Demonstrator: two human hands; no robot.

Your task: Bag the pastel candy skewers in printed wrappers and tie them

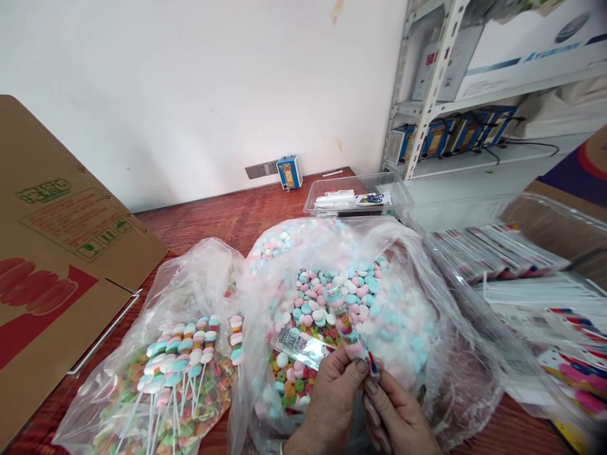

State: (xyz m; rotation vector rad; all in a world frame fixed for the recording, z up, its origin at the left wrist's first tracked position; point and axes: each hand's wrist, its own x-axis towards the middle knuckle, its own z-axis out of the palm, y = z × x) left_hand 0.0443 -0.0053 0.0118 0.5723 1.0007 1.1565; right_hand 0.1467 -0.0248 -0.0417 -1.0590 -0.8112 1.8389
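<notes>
Both my hands pinch the lower end of a slim clear printed wrapper [345,325] with colorful candies in it. My left hand [332,392] grips it from the left, thumb on top; my right hand [396,407] is closed on the same end from the right. Beneath lies a large open plastic bag [417,265] of pink, white and blue marshmallows [358,284], with some ring gummies [287,382] showing. Another printed clear wrapper [301,346] lies on the candies just left of my hands. My fingers cover the wrapper's lower end.
At left, candy skewers [183,347] on white sticks rest on a bag of ring gummies [128,366], beside a cardboard box [61,253]. A clear tray [403,197] stands behind, and a bin [462,300] of wrappers at right. A metal shelf [434,82] stands beyond.
</notes>
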